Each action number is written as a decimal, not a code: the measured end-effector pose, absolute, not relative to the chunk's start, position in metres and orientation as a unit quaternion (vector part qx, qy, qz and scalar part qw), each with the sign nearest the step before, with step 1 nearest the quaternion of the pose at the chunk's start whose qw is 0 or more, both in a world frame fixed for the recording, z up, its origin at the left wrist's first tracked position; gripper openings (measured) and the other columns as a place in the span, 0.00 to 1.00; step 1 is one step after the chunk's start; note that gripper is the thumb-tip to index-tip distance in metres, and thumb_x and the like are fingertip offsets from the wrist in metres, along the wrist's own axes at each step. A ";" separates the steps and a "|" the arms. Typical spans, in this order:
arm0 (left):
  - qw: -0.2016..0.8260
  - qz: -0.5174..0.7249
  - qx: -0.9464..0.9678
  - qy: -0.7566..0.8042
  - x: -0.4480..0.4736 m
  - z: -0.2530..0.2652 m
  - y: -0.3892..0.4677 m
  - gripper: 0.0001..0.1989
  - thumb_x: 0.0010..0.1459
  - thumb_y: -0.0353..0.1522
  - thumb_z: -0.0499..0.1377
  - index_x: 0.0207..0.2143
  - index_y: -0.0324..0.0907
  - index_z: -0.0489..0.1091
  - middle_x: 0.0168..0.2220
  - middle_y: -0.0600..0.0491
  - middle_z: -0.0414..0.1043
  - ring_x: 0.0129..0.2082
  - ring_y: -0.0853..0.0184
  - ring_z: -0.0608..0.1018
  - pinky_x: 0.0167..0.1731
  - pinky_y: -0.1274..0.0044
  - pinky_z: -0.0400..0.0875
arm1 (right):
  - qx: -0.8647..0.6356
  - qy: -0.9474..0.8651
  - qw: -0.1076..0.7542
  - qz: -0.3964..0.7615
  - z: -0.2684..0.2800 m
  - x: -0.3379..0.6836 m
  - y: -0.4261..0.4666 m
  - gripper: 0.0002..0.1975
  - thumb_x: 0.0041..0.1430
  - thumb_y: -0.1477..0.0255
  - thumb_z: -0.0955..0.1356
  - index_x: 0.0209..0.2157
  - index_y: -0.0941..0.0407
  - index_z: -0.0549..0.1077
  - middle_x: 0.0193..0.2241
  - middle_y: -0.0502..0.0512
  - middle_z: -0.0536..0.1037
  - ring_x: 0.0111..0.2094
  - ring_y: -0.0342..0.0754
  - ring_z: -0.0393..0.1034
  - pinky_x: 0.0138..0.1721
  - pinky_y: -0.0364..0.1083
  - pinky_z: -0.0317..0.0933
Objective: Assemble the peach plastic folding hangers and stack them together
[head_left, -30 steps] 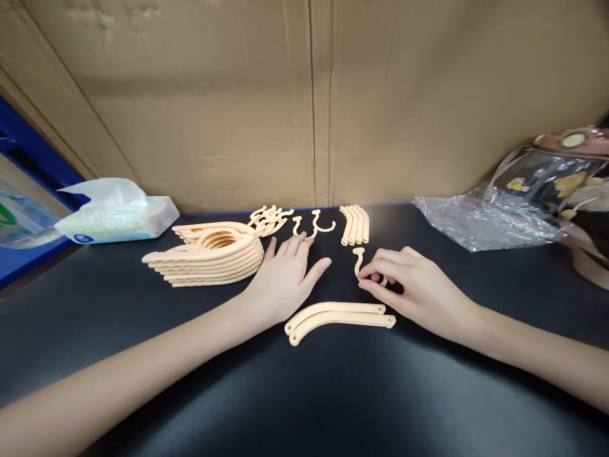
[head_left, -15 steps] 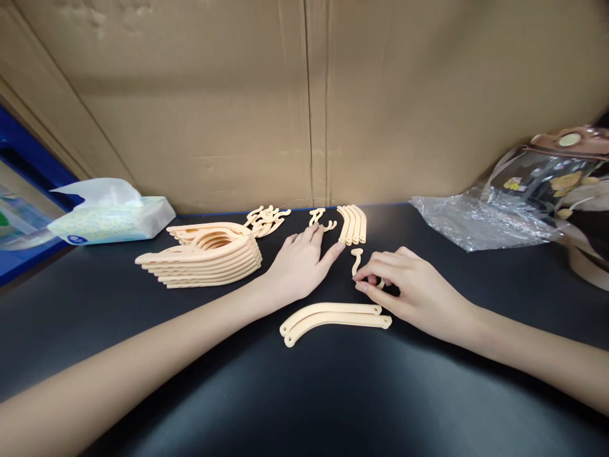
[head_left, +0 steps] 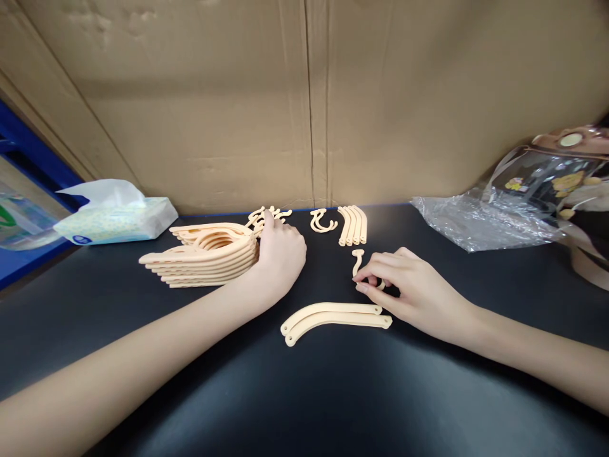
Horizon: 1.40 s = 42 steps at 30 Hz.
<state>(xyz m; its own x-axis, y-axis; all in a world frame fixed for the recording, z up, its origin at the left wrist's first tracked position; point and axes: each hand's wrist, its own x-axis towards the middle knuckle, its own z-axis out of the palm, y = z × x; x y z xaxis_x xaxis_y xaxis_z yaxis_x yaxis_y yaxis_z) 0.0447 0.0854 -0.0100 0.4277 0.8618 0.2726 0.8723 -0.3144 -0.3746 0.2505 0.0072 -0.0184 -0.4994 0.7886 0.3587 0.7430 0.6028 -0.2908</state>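
Note:
My left hand [head_left: 281, 257] is bent at the right end of a stack of cream plastic hangers [head_left: 204, 260], its thumb up near a pile of loose hooks [head_left: 257, 219]. Its other fingers curl out of sight, so whether they grip anything is hidden. My right hand [head_left: 404, 285] pinches a cream hanger hook [head_left: 358, 259] low over the table; the hand covers part of the hook. In front of the hands lie two curved hanger arms [head_left: 337, 317], side by side.
Several hanger arms [head_left: 353, 225] and a few hooks [head_left: 323, 221] lie at the back of the black table [head_left: 304, 406], before a cardboard wall [head_left: 228, 114]. A tissue pack [head_left: 118, 219] sits at left. Clear plastic wrap [head_left: 480, 222] and a transparent bag [head_left: 537, 171] are at right.
My left hand has moved left, from beside the back hooks to the end of the hanger stack, uncovering those hooks. My right hand stays on its hook.

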 end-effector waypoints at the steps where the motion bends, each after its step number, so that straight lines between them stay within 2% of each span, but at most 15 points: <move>1: 0.246 -0.007 -0.809 -0.534 0.045 -0.010 0.085 0.19 0.61 0.28 0.45 0.39 0.26 0.74 0.36 0.33 0.76 0.43 0.44 0.75 0.53 0.54 0.53 | -0.443 -0.864 0.234 0.050 -0.019 0.251 0.007 0.06 0.64 0.71 0.64 0.36 0.54 0.73 0.30 0.47 0.76 0.30 0.41 0.69 0.38 0.46 0.54; 4: 0.262 0.003 -0.805 -0.533 0.045 -0.009 0.083 0.20 0.61 0.29 0.45 0.40 0.25 0.74 0.39 0.31 0.75 0.45 0.42 0.74 0.50 0.55 0.55 | -0.443 -0.864 0.233 0.054 -0.019 0.250 0.007 0.06 0.64 0.71 0.64 0.36 0.54 0.73 0.30 0.47 0.76 0.30 0.41 0.68 0.38 0.46 0.54; 9: 0.259 0.018 -0.804 -0.535 0.044 -0.009 0.085 0.19 0.62 0.29 0.45 0.36 0.31 0.75 0.33 0.37 0.76 0.37 0.48 0.77 0.42 0.59 0.61 | -0.445 -0.864 0.233 0.045 -0.019 0.251 0.007 0.06 0.64 0.71 0.64 0.36 0.53 0.73 0.29 0.47 0.76 0.29 0.41 0.69 0.38 0.46 0.54; 13: 0.258 0.009 -0.805 -0.534 0.044 -0.011 0.085 0.17 0.62 0.27 0.45 0.39 0.31 0.74 0.36 0.36 0.76 0.39 0.50 0.76 0.43 0.61 0.61 | -0.445 -0.864 0.232 0.046 -0.019 0.251 0.007 0.07 0.64 0.70 0.63 0.36 0.53 0.73 0.30 0.48 0.76 0.29 0.42 0.69 0.38 0.46 0.55; 17: 0.245 -0.002 -0.813 -0.528 0.048 -0.011 0.081 0.19 0.59 0.19 0.43 0.43 0.27 0.71 0.40 0.32 0.74 0.42 0.48 0.75 0.41 0.63 0.64 | -0.445 -0.864 0.232 0.048 -0.018 0.250 0.007 0.06 0.64 0.71 0.64 0.36 0.54 0.73 0.30 0.48 0.76 0.30 0.41 0.68 0.38 0.46 0.54; 20: 0.234 -0.006 -0.823 -0.517 0.051 -0.010 0.078 0.19 0.56 0.16 0.43 0.43 0.26 0.71 0.40 0.33 0.73 0.42 0.49 0.75 0.39 0.66 0.66 | -0.444 -0.864 0.233 0.051 -0.018 0.250 0.007 0.06 0.63 0.71 0.64 0.36 0.54 0.73 0.30 0.47 0.76 0.30 0.42 0.68 0.38 0.46 0.53; 26: 0.228 0.001 -0.831 -0.507 0.053 -0.008 0.075 0.18 0.56 0.15 0.44 0.40 0.28 0.71 0.40 0.35 0.73 0.38 0.53 0.77 0.36 0.69 0.68 | -0.444 -0.864 0.232 0.054 -0.018 0.250 0.006 0.06 0.63 0.72 0.64 0.35 0.54 0.73 0.29 0.48 0.76 0.29 0.42 0.68 0.38 0.46 0.53; 34: 0.230 0.017 -0.832 -0.504 0.053 -0.006 0.076 0.15 0.58 0.16 0.46 0.40 0.31 0.70 0.40 0.38 0.73 0.39 0.56 0.78 0.37 0.71 0.69 | -0.443 -0.864 0.232 0.056 -0.018 0.251 0.007 0.05 0.63 0.72 0.64 0.36 0.54 0.73 0.29 0.46 0.75 0.30 0.41 0.67 0.38 0.46 0.53; 42: 0.228 0.021 -0.830 -0.509 0.055 -0.007 0.077 0.12 0.58 0.16 0.50 0.41 0.30 0.70 0.40 0.38 0.73 0.40 0.55 0.78 0.37 0.70 0.69 | -0.443 -0.864 0.234 0.056 -0.019 0.250 0.008 0.05 0.63 0.71 0.64 0.36 0.54 0.73 0.29 0.46 0.75 0.30 0.41 0.67 0.38 0.46 0.52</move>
